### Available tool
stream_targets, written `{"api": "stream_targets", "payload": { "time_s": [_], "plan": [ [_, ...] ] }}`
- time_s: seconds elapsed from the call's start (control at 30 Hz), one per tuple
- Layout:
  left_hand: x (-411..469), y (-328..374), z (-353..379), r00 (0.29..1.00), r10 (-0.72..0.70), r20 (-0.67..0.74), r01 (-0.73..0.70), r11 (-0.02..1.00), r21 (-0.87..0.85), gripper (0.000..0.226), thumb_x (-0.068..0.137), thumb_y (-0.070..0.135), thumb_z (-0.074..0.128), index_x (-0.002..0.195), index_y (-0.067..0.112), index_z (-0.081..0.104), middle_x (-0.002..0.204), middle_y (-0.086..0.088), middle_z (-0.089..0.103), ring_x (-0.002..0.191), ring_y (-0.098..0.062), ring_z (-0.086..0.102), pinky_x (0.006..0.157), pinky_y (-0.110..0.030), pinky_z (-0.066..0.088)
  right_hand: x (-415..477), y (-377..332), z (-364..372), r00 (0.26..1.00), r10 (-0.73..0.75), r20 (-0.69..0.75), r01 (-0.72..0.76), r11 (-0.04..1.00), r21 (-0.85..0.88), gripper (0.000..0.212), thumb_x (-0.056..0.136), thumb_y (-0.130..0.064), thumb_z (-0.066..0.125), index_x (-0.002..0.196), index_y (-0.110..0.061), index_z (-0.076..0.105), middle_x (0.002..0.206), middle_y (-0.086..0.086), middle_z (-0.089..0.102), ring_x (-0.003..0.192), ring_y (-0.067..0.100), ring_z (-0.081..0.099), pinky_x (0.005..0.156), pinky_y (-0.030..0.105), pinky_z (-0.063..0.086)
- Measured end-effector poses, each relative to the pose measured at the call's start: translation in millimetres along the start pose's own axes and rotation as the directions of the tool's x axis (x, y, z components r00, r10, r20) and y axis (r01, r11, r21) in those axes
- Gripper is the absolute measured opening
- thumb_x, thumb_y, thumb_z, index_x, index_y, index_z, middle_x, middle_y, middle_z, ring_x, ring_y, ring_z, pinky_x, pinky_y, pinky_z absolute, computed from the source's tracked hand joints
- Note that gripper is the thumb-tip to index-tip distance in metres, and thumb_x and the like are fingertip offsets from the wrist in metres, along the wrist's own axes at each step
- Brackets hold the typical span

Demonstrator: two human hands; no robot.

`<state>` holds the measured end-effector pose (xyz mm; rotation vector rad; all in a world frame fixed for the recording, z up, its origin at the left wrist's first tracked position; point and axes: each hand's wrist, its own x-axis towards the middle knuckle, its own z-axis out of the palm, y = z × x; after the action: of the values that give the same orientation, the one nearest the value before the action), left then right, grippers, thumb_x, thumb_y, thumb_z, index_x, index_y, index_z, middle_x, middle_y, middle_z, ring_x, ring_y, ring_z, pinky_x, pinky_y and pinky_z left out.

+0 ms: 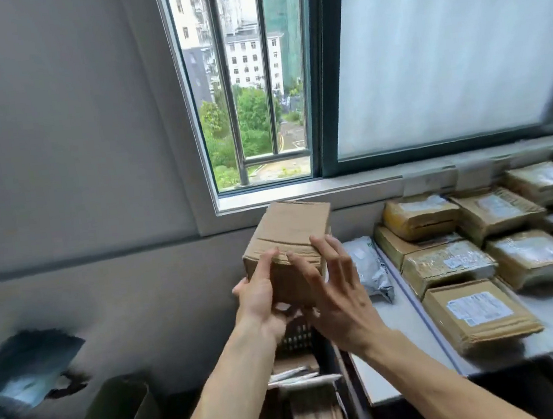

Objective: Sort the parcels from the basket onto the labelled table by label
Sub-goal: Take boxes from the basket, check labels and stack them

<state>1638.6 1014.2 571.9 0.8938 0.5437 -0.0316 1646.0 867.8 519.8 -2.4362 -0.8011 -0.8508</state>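
- Your left hand (260,304) grips the box (291,231) from underneath, thumb on its near face, holding it above the basket (296,338).
- Your right hand (337,299) is spread, fingertips touching the box.
- Parcels (480,313) lie on the table (402,326) at right.

My left forearm (226,387) and right forearm (442,373) were bare, reaching in from about six and five o'clock. My left hand (261,304) and right hand (339,305) were bare too, with long, slender fingers and tendons ridging the right one's back.
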Motion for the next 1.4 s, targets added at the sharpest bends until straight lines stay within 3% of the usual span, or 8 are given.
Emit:
{"api": "stream_targets", "payload": {
  "time_s": [0.13, 0.3, 0.4, 0.57, 0.9, 1.2, 1.3, 1.4],
  "plan": [
    [-35, 46, 20, 0.972, 0.096, 0.215, -0.095, 0.995, -0.013, 0.092, 0.062, 0.037, 0.092, 0.141, 0.013, 0.052, 0.117, -0.015, 0.074, 0.089, -0.026, 0.075, 0.064, -0.039, 0.060, 48, -8, -46, 0.979, -0.132, -0.156, 0.120, 0.989, -0.087, 0.093, 0.070, -0.012, 0.079, 0.151, -0.024, 0.035, 0.157, 0.017, 0.023, 0.150, 0.042, 0.025, 0.118, 0.058, 0.037],
    [-68, 106, 37, 0.867, 0.178, 0.466, -0.269, 0.953, 0.136, 0.065, 0.073, 0.063, 0.072, 0.127, 0.026, 0.068, 0.120, -0.002, 0.077, 0.120, -0.020, 0.066, 0.108, -0.047, 0.037, 95, -5, -106, 0.898, -0.342, -0.277, 0.282, 0.930, -0.237, 0.083, 0.072, 0.003, 0.079, 0.143, -0.024, 0.043, 0.156, 0.017, 0.025, 0.147, 0.041, 0.031, 0.105, 0.052, 0.053],
    [-78, 150, 48, 0.786, 0.228, 0.575, -0.378, 0.913, 0.154, 0.065, 0.084, 0.063, 0.069, 0.138, 0.027, 0.064, 0.133, -0.006, 0.070, 0.127, -0.028, 0.064, 0.119, -0.048, 0.031, 117, -11, -131, 0.800, -0.510, -0.316, 0.401, 0.846, -0.350, 0.049, 0.097, -0.005, 0.063, 0.139, -0.024, 0.049, 0.155, 0.016, 0.029, 0.146, 0.038, 0.033, 0.104, 0.044, 0.054],
    [-100, 203, 76, 0.721, 0.352, 0.596, -0.506, 0.856, 0.107, 0.056, 0.077, 0.042, 0.075, 0.124, 0.011, 0.074, 0.115, -0.015, 0.077, 0.097, -0.029, 0.076, 0.087, -0.039, 0.060, 158, -25, -164, 0.721, -0.592, -0.360, 0.410, 0.783, -0.468, 0.041, 0.106, -0.017, 0.047, 0.145, -0.029, 0.045, 0.154, 0.015, 0.031, 0.147, 0.037, 0.033, 0.115, 0.046, 0.044],
    [-152, 251, 148, 0.523, 0.725, 0.449, -0.831, 0.550, 0.080, 0.070, 0.064, 0.042, 0.086, 0.123, 0.014, 0.061, 0.112, -0.009, 0.075, 0.096, -0.021, 0.074, 0.086, -0.048, 0.062, 230, -83, -236, 0.822, -0.394, -0.410, 0.313, 0.915, -0.253, 0.101, 0.078, -0.050, 0.079, 0.159, -0.024, 0.024, 0.166, 0.017, 0.022, 0.156, 0.035, 0.018, 0.119, 0.061, 0.031],
    [-182, 258, 168, 0.504, 0.754, 0.421, -0.816, 0.576, -0.055, 0.075, 0.077, 0.053, 0.085, 0.130, 0.008, 0.057, 0.110, -0.010, 0.076, 0.095, -0.023, 0.077, 0.089, -0.051, 0.062, 253, -107, -230, 0.760, -0.330, -0.560, 0.244, 0.943, -0.225, 0.119, 0.075, -0.040, 0.088, 0.162, -0.021, 0.010, 0.164, 0.019, 0.029, 0.153, 0.036, 0.027, 0.115, 0.060, 0.037],
    [-189, 253, 160, 0.498, 0.750, 0.435, -0.814, 0.578, -0.065, 0.093, 0.069, 0.072, 0.076, 0.135, 0.011, 0.051, 0.116, -0.013, 0.074, 0.103, -0.025, 0.075, 0.091, -0.055, 0.059, 252, -107, -228, 0.778, -0.265, -0.569, 0.166, 0.961, -0.220, 0.111, 0.081, -0.059, 0.074, 0.164, -0.027, 0.007, 0.168, 0.009, 0.024, 0.155, 0.031, 0.024, 0.114, 0.061, 0.040],
    [-191, 248, 154, 0.481, 0.757, 0.443, -0.819, 0.568, -0.082, 0.057, 0.090, 0.048, 0.073, 0.130, 0.018, 0.047, 0.101, 0.003, 0.079, 0.092, -0.012, 0.076, 0.090, -0.044, 0.057, 252, -109, -223, 0.786, -0.157, -0.598, 0.069, 0.984, -0.167, 0.102, 0.080, -0.074, 0.050, 0.164, -0.030, 0.015, 0.169, 0.007, 0.025, 0.151, 0.032, 0.033, 0.107, 0.060, 0.046]
  ]
}}
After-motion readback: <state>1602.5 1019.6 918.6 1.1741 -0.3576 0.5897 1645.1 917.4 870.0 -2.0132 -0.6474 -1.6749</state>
